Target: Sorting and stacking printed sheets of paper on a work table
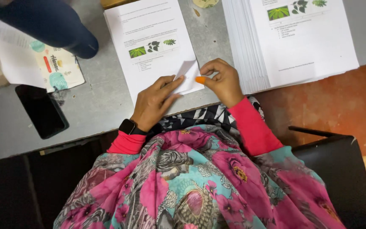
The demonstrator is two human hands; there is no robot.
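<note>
White printed sheet (153, 46) with green leaves, grey table (94, 106), black phone (41, 111), pink-floral scarf (191, 182).

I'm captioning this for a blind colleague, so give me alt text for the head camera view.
Seen from above, a person's left hand and right hand fold up the bottom corner of a printed sheet on a grey table. A thick paper stack lies to the right, a black phone to the left.

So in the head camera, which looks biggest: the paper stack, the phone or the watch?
1. Paper stack, cut off by the top edge.
2. Phone.
3. Watch, on the left wrist, closer to the camera yet plainly smallest.
</note>
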